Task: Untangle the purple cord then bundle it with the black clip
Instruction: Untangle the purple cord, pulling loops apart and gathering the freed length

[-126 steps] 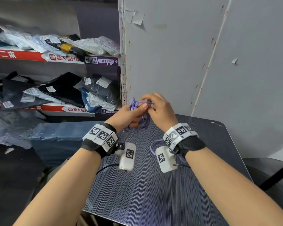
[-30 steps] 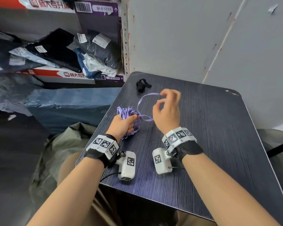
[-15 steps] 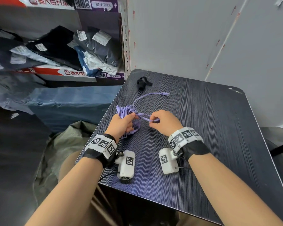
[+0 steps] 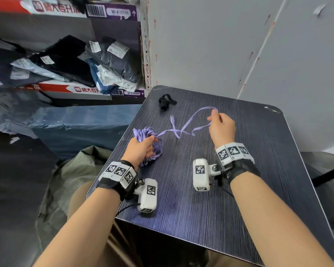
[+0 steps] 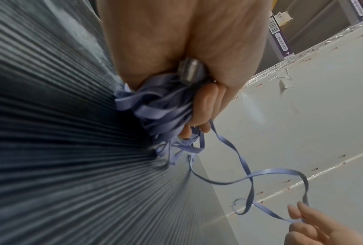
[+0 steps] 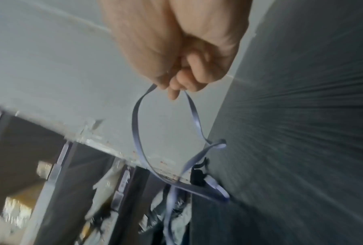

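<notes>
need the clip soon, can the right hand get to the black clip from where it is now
Probably yes, but not right away. The black clip lies untouched on the table, with bare tabletop between it and the right hand. That hand pinches a loop of the purple cord and must drop it first.

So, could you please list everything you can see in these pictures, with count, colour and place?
cord: one, purple, part bunched, part strung out above the table
clip: one, black, far left of table
table: one, dark, striped, front
shelves: red and purple edged, left
bagged clothes: several, dark and grey, on shelves
wall panels: grey, behind table
left hand: grips the bunched cord
right hand: pinches a loop of cord
</notes>
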